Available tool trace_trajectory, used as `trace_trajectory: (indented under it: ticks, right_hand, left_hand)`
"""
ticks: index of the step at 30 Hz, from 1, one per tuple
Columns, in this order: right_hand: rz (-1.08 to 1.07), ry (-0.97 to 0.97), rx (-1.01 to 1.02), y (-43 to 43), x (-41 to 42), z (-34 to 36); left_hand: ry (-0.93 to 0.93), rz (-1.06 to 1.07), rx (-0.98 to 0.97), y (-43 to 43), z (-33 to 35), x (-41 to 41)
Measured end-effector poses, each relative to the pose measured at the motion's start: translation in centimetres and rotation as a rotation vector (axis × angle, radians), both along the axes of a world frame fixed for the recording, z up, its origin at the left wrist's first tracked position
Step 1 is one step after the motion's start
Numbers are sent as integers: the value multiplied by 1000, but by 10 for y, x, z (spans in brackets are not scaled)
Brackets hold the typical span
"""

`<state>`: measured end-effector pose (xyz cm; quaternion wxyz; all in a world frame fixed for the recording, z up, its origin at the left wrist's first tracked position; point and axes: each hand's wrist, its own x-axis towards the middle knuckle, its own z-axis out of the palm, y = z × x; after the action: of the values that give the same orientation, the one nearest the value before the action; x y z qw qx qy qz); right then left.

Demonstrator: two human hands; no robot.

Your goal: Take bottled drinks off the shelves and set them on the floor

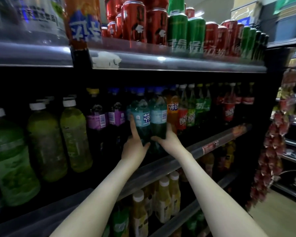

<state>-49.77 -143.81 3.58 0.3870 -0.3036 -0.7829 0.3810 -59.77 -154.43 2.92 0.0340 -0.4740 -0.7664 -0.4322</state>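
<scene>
Dim shelf (pixel 161 166), two blue-labelled teal bottles (pixel 142 117), gripped

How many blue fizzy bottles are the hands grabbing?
2. The left blue plastic bottle is gripped by the left hand; the right blue plastic bottle by the right hand, both at the middle shelf. Blue caps behind suggest more bottles, mostly hidden.

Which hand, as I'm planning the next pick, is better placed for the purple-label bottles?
Left, probably: the left hand grips the left blue bottle right beside the purple-label bottles; the right hand holds the right blue bottle farther away. Both must unload first.
</scene>
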Motion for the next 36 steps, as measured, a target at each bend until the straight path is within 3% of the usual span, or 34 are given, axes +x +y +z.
trace_trajectory:
  ticks: [6, 9, 13, 19, 28, 36]
  right_hand:
    - [-14, -61, -31, -7, -1, -6]
    - [-46, -85, 48, -17, 2, -21]
    - [-128, -43, 267, -32, 26, -44]
    - [-66, -109, 301, -60, 91, -88]
    - [67, -263, 212, -61, 265, -143]
    - [42, -314, 196, -28, 383, -134]
  left_hand:
    - [-28, 14, -9, 1, -3, 5]
    - [-17, 27, -24, -1, -9, 8]
    - [158, 126, -57, -17, -19, 24]
    - [309, 104, 51, -49, -61, 92]
    - [145, 13, -124, -50, -129, 254]
    - [98, -33, -214, -10, -128, 362]
